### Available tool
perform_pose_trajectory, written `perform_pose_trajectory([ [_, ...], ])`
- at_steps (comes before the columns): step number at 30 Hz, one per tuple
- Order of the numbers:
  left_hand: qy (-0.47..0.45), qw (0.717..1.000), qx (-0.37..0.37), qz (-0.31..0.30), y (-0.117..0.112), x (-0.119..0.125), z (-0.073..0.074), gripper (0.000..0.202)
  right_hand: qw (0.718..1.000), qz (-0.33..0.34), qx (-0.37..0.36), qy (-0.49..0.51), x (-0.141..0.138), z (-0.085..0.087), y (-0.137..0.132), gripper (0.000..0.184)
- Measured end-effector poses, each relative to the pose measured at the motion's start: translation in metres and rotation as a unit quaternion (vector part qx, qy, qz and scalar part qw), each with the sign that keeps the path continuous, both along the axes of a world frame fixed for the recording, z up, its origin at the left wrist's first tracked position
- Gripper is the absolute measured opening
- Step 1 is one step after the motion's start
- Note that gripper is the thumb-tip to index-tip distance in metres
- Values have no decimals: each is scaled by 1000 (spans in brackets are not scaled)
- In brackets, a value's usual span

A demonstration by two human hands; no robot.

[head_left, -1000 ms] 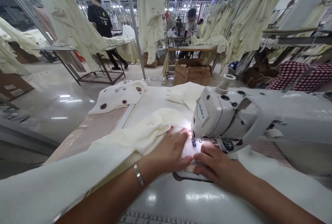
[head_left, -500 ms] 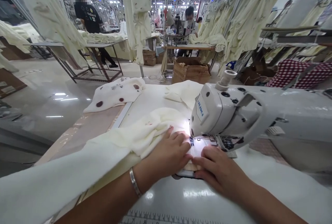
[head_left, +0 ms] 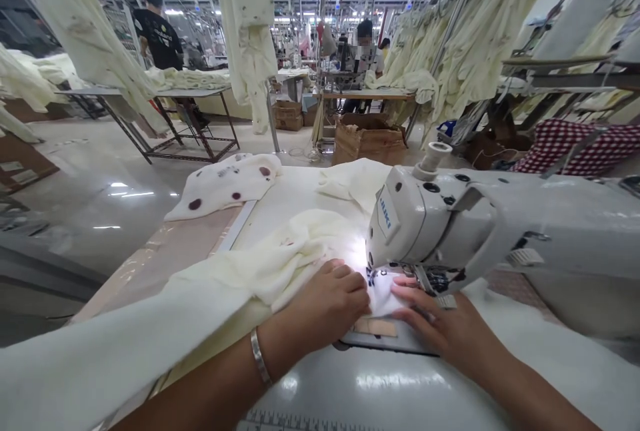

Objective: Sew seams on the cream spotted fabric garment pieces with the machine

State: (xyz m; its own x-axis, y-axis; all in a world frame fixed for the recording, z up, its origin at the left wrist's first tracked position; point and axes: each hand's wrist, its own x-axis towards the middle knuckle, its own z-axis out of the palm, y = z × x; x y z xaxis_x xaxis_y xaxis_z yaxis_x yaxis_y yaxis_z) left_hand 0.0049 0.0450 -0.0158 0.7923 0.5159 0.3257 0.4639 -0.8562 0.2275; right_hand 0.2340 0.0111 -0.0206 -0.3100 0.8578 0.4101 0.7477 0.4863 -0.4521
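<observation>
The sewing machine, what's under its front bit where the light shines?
White cloth lies under the sewing machine there, between the left hand and the right hand. Nearer the camera, part of a grey plate shows. What lies beneath the cloth is covered.

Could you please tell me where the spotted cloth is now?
In the head view, the spotted cloth lies left of centre, far across the worktable, beyond the cream fabric and left of the sewing machine.
</observation>
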Motion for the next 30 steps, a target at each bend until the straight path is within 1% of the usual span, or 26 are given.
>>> perform_pose_trajectory([
  [3, 2, 1000, -5, 12, 6, 4, -1, 21, 998, -3, 39, -42, 1, -5, 3, 23],
  [7, 5, 999, -10, 49, 19, 10, -5, 19, 993, 0, 76, -88, 2, -9, 10, 19],
  [9, 11, 998, -7, 68, 26, 10, -3, 20, 990, 0, 89, -110, 3, -10, 11, 16],
  [11, 31, 998, -6, 56, 32, 5, 5, 19, 987, -5, 101, -129, 3, -12, 12, 16],
  [14, 83, 997, -4, -2, 38, -7, 22, 18, 982, -15, 118, -150, 4, -15, 13, 20],
  [15, 103, 995, -2, -14, 38, -11, 25, 18, 980, -16, 124, -155, 4, -15, 12, 22],
  [16, 121, 992, 3, -17, 35, -13, 27, 16, 979, -15, 131, -157, 5, -14, 11, 23],
  [18, 137, 990, 22, -3, 24, -12, 21, 13, 977, -6, 145, -157, 4, -9, 8, 24],
  [20, 113, 992, 45, 35, 6, -6, 9, 26, 975, 18, 165, -150, 2, -1, 2, 21],
  [21, 90, 993, 51, 59, -5, -1, 3, 34, 973, 43, 175, -142, 0, 3, -2, 19],
  [23, 62, 992, 33, 104, -23, 8, -4, 44, 971, 117, 170, -116, -6, 8, -9, 18],
  [25, 75, 989, -10, 128, -35, 13, -2, 45, 969, 184, 140, -93, -12, 9, -16, 22],
  [26, 90, 987, -29, 129, -37, 14, 2, 42, 968, 200, 125, -85, -14, 9, -18, 24],
  [28, 111, 986, -53, 112, -37, 13, 11, 30, 970, 198, 118, -80, -18, 7, -22, 24],
  [30, 116, 988, -59, 86, -33, 9, 17, 17, 970, 193, 119, -86, -21, 5, -24, 23],
])
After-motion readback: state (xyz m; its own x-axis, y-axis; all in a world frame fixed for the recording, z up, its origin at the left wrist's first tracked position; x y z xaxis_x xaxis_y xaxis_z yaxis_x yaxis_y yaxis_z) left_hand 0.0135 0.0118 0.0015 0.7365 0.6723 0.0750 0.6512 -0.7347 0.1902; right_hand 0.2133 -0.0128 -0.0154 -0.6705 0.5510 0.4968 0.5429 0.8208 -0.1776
